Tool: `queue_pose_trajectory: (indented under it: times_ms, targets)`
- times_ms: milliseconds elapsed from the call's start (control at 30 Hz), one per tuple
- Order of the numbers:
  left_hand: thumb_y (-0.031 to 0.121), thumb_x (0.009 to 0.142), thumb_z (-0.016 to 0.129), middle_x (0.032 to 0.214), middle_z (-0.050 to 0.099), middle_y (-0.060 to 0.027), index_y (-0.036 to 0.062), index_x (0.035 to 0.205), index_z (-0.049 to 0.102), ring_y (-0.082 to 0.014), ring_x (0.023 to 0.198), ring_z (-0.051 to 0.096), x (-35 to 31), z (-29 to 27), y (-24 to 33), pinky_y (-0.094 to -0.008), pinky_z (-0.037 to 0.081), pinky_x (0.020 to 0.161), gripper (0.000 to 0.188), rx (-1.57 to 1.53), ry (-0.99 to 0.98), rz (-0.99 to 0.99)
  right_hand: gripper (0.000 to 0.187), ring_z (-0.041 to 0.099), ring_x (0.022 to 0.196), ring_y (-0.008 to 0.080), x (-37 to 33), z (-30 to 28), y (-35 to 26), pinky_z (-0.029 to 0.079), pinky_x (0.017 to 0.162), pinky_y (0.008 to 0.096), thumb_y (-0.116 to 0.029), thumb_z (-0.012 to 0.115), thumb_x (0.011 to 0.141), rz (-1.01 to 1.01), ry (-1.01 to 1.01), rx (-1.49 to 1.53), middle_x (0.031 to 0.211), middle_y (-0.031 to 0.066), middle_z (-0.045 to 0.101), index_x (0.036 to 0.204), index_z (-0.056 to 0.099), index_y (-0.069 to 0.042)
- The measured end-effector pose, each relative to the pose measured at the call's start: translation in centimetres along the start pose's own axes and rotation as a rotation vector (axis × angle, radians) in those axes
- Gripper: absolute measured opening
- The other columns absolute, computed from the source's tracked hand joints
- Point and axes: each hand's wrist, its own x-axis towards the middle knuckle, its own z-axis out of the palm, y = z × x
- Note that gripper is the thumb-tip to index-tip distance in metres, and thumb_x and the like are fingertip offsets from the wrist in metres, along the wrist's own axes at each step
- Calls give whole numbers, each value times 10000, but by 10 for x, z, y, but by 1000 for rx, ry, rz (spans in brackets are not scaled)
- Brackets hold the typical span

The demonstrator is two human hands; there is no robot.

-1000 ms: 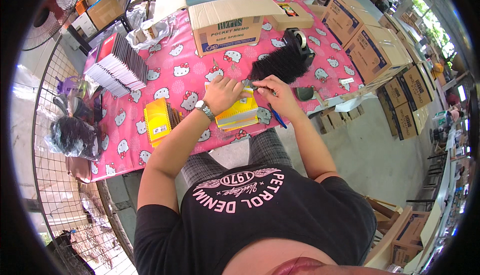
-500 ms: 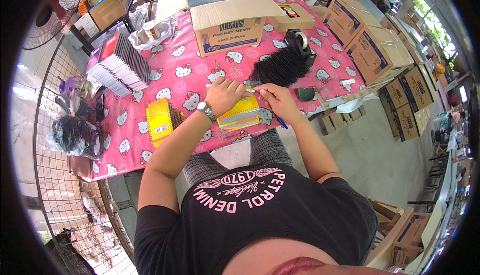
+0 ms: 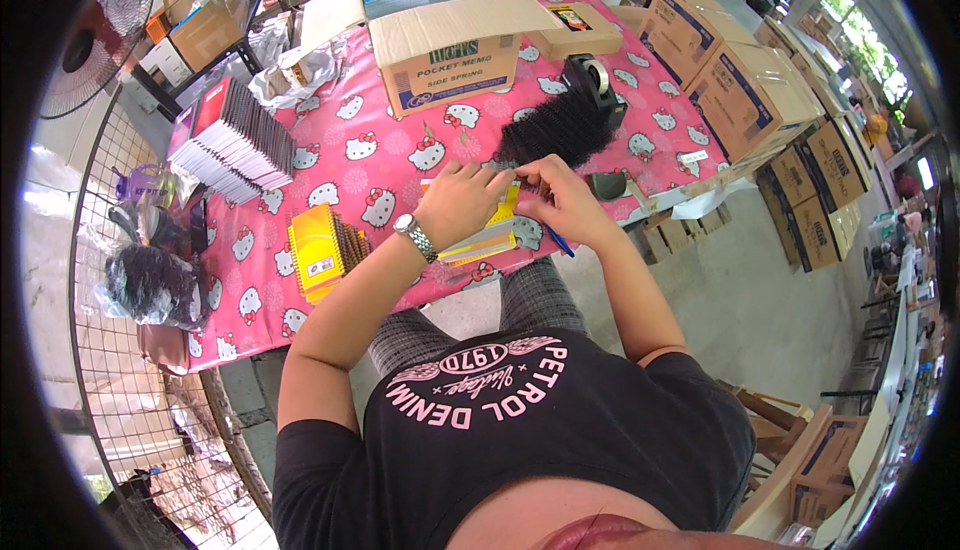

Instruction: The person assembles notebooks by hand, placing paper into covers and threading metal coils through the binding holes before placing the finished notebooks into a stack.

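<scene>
A big desk (image 3: 330, 135) has a pink cloth with white cats on it. At the back is an open brown box (image 3: 450, 70) with red, blue and green pads inside. To the left is a tall stack of notebooks (image 3: 235, 140). A curly black heap (image 3: 560, 130) lies past the hands. One yellow pile (image 3: 480, 242) is under the left hand, near the front edge; a second yellow pile (image 3: 325, 250) sits to its left. The left hand (image 3: 460, 205) lies on top, fingers a bit spread. The right hand (image 3: 567, 205) bends at the first pile's right side; I can't tell if its fingers pinch anything. A blue pen (image 3: 561, 242) lies just below it.
</scene>
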Motion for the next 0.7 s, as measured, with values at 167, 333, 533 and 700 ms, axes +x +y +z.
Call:
queue_pose_trajectory:
  times_ms: [167, 333, 533, 700]
  targets:
    - [248, 902, 581, 850, 650, -90, 92, 1053, 558, -269, 805, 644, -1, -3, 2, -416, 479, 714, 218, -202, -163, -93, 325, 647, 866, 300, 2, -3, -15, 510, 721, 375, -87, 665, 848, -6, 9, -189, 975, 145, 624, 1142, 539, -29]
    - [304, 913, 583, 827, 648, -94, 92, 1010, 560, -285, 752, 646, -2, -8, 4, -421, 486, 681, 235, -217, -133, -105, 325, 655, 732, 250, 8, -9, 4, 541, 686, 373, -90, 567, 938, 428, -203, 433, 918, 130, 649, 1246, 475, -39]
    - [359, 911, 588, 946, 650, -57, 130, 1062, 583, -251, 1000, 610, 13, -8, 2, -555, 421, 906, 274, -117, -222, -37, 547, 550, 1157, 421, -49, -37, 221, 441, 962, 513, -480, 697, 810, 561, 412, -998, 1151, 250, 620, 1109, 614, -29]
    - [444, 875, 616, 1085, 580, -58, 145, 1070, 619, -263, 1221, 468, -24, -8, 26, -680, 272, 999, 356, 221, 1, -527, 492, 563, 1178, 362, 2, -44, 123, 449, 964, 461, -324, 731, 775, 576, 13, -279, 1161, 185, 651, 1140, 621, -13]
